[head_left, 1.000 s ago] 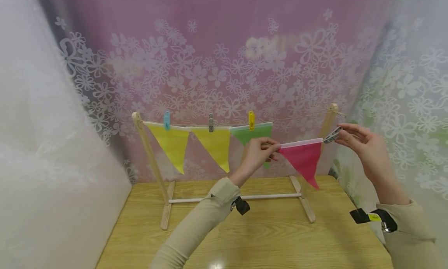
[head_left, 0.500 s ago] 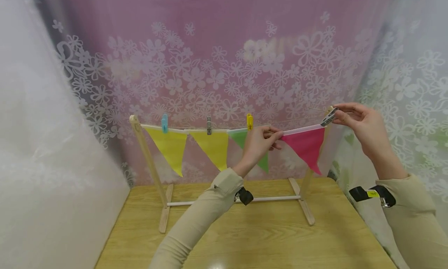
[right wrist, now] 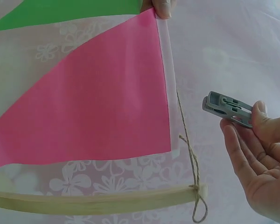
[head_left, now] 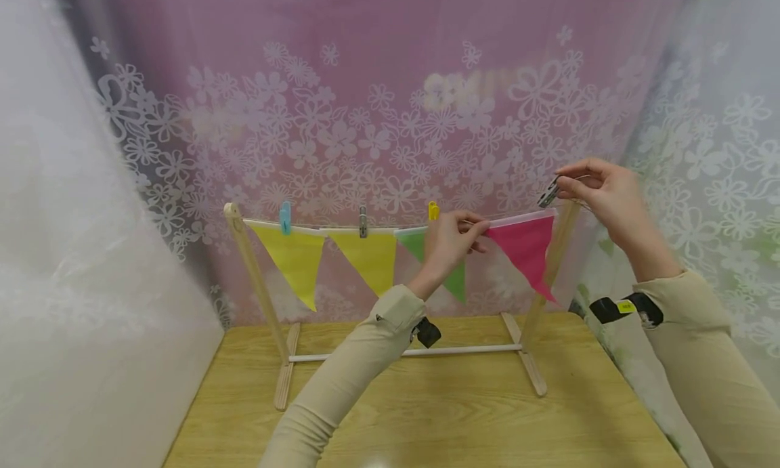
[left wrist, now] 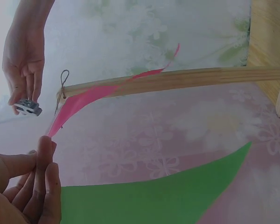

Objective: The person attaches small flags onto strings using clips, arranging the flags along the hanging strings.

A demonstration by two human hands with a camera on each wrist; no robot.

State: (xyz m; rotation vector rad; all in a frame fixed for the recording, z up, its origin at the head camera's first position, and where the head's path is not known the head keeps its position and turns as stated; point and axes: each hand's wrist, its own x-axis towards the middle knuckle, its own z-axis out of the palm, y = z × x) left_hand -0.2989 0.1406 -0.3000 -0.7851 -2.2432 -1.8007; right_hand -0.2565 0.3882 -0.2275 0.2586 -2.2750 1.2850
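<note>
My left hand [head_left: 447, 244] pinches the upper left corner of a pink pennant flag [head_left: 525, 248] by its white top band. The flag hangs beside the twine [right wrist: 186, 126] near the right post. Above the flag's right end, my right hand [head_left: 609, 197] holds a grey clothespin [right wrist: 229, 108] between thumb and fingers, apart from both flag and twine in the right wrist view. A green pennant [head_left: 458, 282] hangs partly behind my left hand, under a yellow clothespin [head_left: 433, 210].
Two yellow pennants hang at left under a blue clothespin [head_left: 285, 217] and a grey-brown one. The wooden stand has a left post [head_left: 256, 285], a right post [head_left: 557, 251] and a white crossbar [head_left: 469, 351]. It stands on the wooden table [head_left: 426, 414] before a flowered curtain.
Both hands have risen with the pink flag up to the twine. The clothespin has left the flag's right corner and moved up and left, in my right hand.
</note>
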